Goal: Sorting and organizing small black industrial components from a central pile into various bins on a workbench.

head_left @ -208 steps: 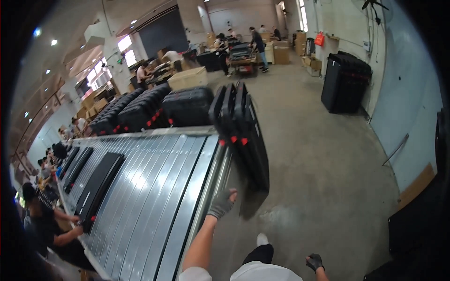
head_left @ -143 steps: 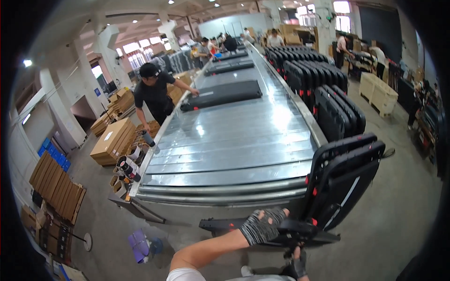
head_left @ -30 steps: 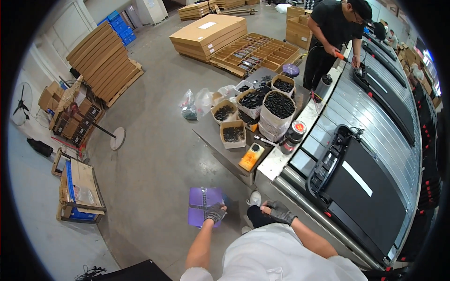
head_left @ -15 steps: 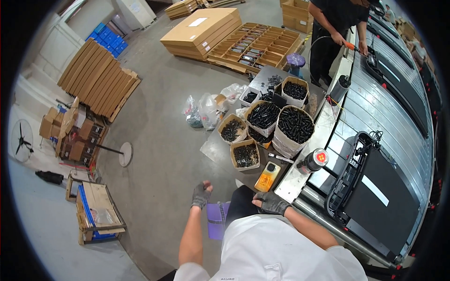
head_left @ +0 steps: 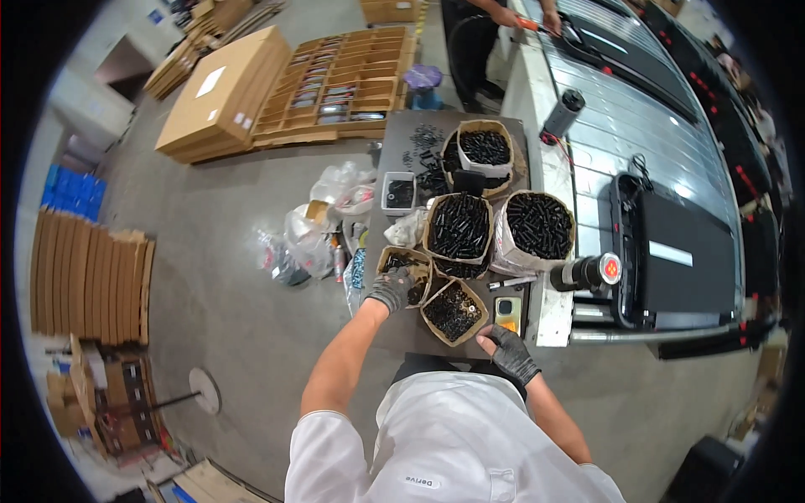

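Observation:
My left hand (head_left: 389, 291), in a grey fingerless glove, reaches over the near rim of an open carton of small dark parts (head_left: 392, 253). Its fingers stretch out over the parts; the tips are hard to make out. To the right stands another carton of small black screws or similar pieces (head_left: 454, 312), with a few brassy ones among them. My right hand (head_left: 512, 354), gloved alike, hovers near that carton's right corner, just below a phone in a yellow case (head_left: 506, 311). Its fingers are curled with thumb and forefinger close; anything between them is too small to see.
Larger cartons of black cylindrical parts (head_left: 458, 226) and a white tray (head_left: 398, 193) crowd the table. A marker (head_left: 506, 284) lies by the phone. At right, a roller conveyor carries black treadmill-like units (head_left: 683, 260); a dark cylinder (head_left: 579, 272) stands on its edge. A co-worker (head_left: 503, 15) works beyond.
I have turned and moved up to the table. My left hand has gone from beside the table into the left carton; my right hand has come away from the phone's lower edge.

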### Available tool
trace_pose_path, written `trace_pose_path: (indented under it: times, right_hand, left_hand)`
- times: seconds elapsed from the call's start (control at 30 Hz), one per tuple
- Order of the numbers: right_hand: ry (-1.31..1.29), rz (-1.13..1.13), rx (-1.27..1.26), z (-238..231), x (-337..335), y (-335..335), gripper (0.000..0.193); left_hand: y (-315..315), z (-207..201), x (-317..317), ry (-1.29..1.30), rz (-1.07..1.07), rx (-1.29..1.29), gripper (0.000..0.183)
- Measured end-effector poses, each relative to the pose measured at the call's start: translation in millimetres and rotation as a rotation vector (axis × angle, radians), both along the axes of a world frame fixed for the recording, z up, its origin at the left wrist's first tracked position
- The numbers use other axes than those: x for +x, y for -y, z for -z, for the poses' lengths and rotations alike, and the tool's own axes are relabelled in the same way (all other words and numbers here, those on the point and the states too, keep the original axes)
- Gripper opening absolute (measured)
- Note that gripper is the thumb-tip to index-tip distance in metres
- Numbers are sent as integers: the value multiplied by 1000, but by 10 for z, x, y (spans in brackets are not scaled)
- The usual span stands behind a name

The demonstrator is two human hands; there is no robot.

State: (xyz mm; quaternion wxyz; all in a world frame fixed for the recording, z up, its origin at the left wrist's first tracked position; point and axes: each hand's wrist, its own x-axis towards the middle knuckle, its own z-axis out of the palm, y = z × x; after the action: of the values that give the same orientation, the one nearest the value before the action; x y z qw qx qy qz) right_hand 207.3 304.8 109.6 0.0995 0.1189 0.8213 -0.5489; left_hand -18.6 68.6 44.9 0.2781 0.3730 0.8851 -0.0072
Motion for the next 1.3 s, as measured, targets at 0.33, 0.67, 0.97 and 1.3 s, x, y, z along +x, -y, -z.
trace_pose_path:
  times: [0.33, 0.67, 0.97, 1.3]
  right_hand:
    - [157, 349, 75, 33, 533, 731, 21]
    - [19, 324, 150, 243, 164, 555, 18]
    - [-44, -18, 510, 722, -461, 484, 41]
    - [97, -91, 783, 1020, -935, 979, 48]
  left_hand:
    - [-98, 592, -304, -149, 451, 107, 49]
    - [-68, 627, -275, -83, -282, 440, 22]
    - [163, 514, -55, 128, -218, 249, 41]
    - [-49, 715, -209, -46, 266, 81, 44]
